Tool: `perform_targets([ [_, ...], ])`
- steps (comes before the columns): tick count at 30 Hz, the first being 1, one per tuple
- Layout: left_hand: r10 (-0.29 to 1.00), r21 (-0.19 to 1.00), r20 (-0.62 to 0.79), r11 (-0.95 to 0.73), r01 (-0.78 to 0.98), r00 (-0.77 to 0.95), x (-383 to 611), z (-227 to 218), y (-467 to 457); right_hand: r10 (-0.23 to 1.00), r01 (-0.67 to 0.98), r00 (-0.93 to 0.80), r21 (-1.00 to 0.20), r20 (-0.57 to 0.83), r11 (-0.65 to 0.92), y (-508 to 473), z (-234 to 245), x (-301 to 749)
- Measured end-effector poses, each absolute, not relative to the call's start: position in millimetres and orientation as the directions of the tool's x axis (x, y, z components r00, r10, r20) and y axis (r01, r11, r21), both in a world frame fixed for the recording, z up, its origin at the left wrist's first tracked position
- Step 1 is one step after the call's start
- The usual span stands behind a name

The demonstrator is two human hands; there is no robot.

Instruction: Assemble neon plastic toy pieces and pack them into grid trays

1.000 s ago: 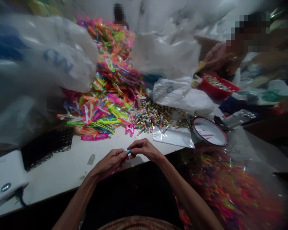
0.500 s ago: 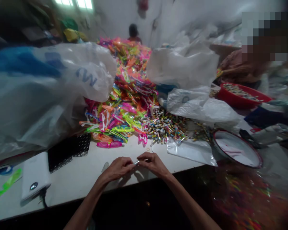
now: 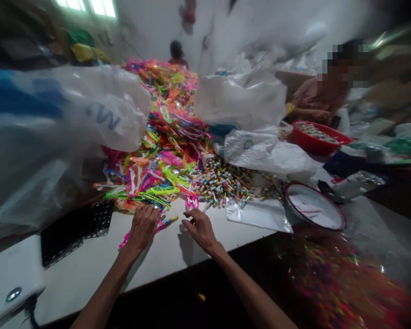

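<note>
My left hand (image 3: 144,228) lies palm down over a long pink plastic piece (image 3: 126,239) at the near edge of the colourful pile. The piece shows on both sides of the hand; my fingertips are hidden, though the fingers look bent around it. From its right end sticks a small patterned tube (image 3: 171,220). My right hand (image 3: 201,230) hovers above the white table, its thumb and forefinger apart with nothing between them. Just beyond its fingertips lies another pink piece (image 3: 192,202). A heap of short patterned tubes (image 3: 222,180) spreads farther off.
Bright plastic pieces (image 3: 171,119) are heaped between two big plastic bags (image 3: 61,123). A white power bank (image 3: 17,278) and a black perforated tray (image 3: 77,230) are at left. On the right are a clear bag (image 3: 256,214), an enamel basin (image 3: 342,224), a red bowl (image 3: 315,145) and a seated person (image 3: 320,98).
My hands have parted from the small light tube they both held. My left hand has gone forward to the pile's edge, over the pink piece; my right has opened. The view has shifted right.
</note>
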State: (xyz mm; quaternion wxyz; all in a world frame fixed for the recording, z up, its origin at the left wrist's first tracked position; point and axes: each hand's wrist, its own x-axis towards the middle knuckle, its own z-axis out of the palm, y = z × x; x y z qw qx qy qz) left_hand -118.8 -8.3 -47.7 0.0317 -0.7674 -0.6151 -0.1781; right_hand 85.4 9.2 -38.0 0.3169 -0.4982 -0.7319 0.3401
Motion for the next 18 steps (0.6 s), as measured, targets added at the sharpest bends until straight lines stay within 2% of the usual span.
perform_targets([
  [2, 0.934, 0.144, 0.281, -0.269, 0.952, 0.221, -114.8, -33.0, -11.8, 0.938, 0.387, -0.308, -0.880, 0.158, 0.275, 15.7, -30.8, 70.4],
  [4, 0.942, 0.195, 0.220, -0.297, 0.935, 0.253, -111.6, -17.0, -17.9, 0.915, 0.200, -0.384, -0.956, 0.125, 0.214, 19.4, -21.3, 61.6],
  [6, 0.958, 0.353, 0.102, -0.288, 0.890, 0.269, -109.3, -4.3, -27.1, 0.852, 0.053, -0.523, -0.997, 0.024, 0.061, 18.0, -11.9, 62.7],
  [8, 0.949, 0.576, -0.077, -0.207, 0.790, 0.305, -106.0, 2.6, -39.0, 0.755, -0.001, -0.650, -0.993, -0.087, -0.115, 10.5, -5.7, 72.6],
  [10, 0.889, 0.740, -0.254, -0.074, 0.668, 0.381, -98.5, 4.1, -52.1, 0.700, -0.026, -0.696, -0.968, -0.162, -0.250, -2.5, -4.7, 86.7],
  [12, 0.838, 0.814, -0.341, 0.038, 0.579, 0.426, -86.0, 2.7, -64.0, 0.732, -0.067, -0.647, -0.942, -0.211, -0.330, -18.0, -8.0, 100.7],
  [15, 0.831, 0.860, -0.359, 0.116, 0.497, 0.425, -63.9, 1.1, -74.8, 0.791, -0.127, -0.546, -0.906, -0.276, -0.404, -39.7, -12.2, 117.1],
  [18, 0.825, 0.886, -0.372, 0.179, 0.429, 0.425, -50.4, 2.8, -75.7, 0.827, -0.071, -0.482, -0.927, -0.290, -0.367, -54.8, -5.5, 128.9],
])
